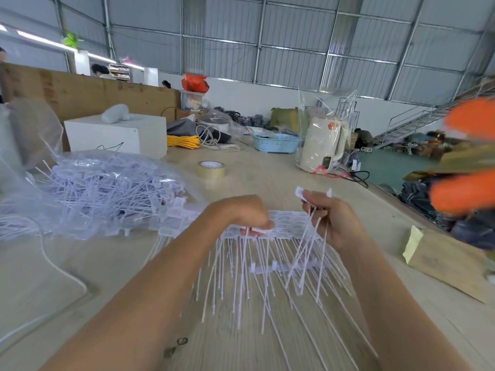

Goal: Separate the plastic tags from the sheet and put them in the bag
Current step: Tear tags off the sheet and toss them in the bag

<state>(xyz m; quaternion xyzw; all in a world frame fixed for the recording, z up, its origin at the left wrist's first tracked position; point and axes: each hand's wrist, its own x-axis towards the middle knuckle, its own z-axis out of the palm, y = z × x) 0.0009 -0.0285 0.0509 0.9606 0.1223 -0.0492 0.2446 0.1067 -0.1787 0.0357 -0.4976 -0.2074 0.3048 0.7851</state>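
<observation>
Our left hand [241,214] pinches the sheet [286,223] — our right hand [330,215] grips loose tags [308,253]; the bag [88,188] lies far left.

both hands mid-table: left hand [242,214] grips the sheet [289,223] top edge, right hand [330,216] holds pulled tags [310,236] just right of it. long tag tails fan toward the near edge, covering the near-centre table [267,178]. left side blocked by the open clear bag [101,188] piled with loose tags, touching the sheet's left end; white cord [61,269] loops near-left. bare strip beyond the hands up to the tape roll [211,169]. far right: wrapped kettle [322,144], blue basket [276,142]. near right: cardboard piece [450,261] at the table edge. far left: white box [117,135].
</observation>
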